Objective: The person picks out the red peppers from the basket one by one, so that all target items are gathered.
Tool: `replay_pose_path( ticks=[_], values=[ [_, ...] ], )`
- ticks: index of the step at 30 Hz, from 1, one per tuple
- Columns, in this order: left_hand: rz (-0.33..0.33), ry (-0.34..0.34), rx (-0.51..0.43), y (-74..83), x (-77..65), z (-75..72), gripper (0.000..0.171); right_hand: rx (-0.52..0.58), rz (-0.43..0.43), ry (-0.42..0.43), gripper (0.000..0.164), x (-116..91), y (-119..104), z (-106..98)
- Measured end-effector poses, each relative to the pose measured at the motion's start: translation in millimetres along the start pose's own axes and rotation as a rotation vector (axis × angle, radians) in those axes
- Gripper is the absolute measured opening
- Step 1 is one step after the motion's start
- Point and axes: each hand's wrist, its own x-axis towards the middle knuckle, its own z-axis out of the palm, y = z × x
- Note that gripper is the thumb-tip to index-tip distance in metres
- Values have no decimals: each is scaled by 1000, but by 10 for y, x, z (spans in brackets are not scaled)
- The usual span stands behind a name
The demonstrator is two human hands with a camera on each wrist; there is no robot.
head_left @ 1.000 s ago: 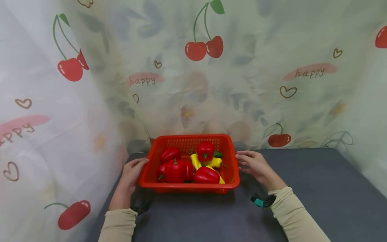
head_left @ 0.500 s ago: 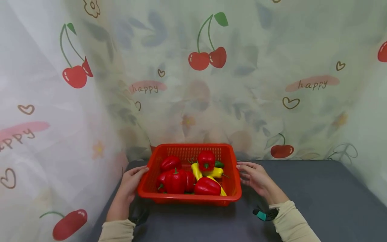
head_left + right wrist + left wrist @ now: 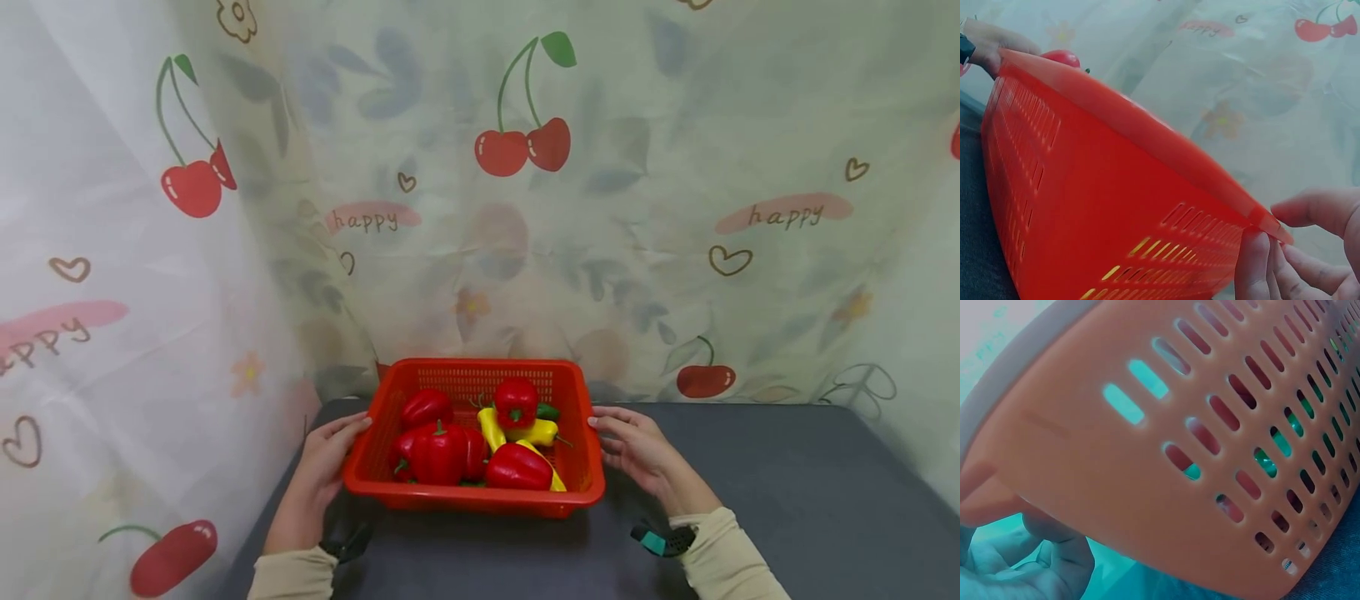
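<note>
A red-orange plastic basket [image 3: 465,498] with slotted walls is held between both hands over the dark table. My left hand [image 3: 318,458] grips its left rim, and the left wrist view shows curled fingers [image 3: 1066,556] below that edge. At the opposite end my right hand [image 3: 645,458] pinches the rim; in the right wrist view the thumb [image 3: 1316,209] lies over it and the other fingers are underneath. Inside are several red bell peppers [image 3: 438,457], several yellow peppers [image 3: 538,432] and a green vegetable [image 3: 547,412], partly hidden behind a red pepper.
The dark grey tabletop [image 3: 750,492] extends to the right and toward me. Behind it hangs a cherry-printed curtain [image 3: 630,275], close to the basket's back edge. Another printed sheet [image 3: 150,375] borders the left side.
The head view has tilted upward, so everything sits lower in the picture, and it has shifted a little sideways. Both hands keep their hold on the basket's ends; the peppers lie as before.
</note>
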Motion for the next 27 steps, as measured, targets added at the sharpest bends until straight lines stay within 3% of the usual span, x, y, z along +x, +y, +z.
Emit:
replay_pose_path(
  ticks=[27],
  values=[
    [9, -3, -1, 1, 1, 11, 54, 4, -2, -13, 53, -17, 10, 1]
  ],
)
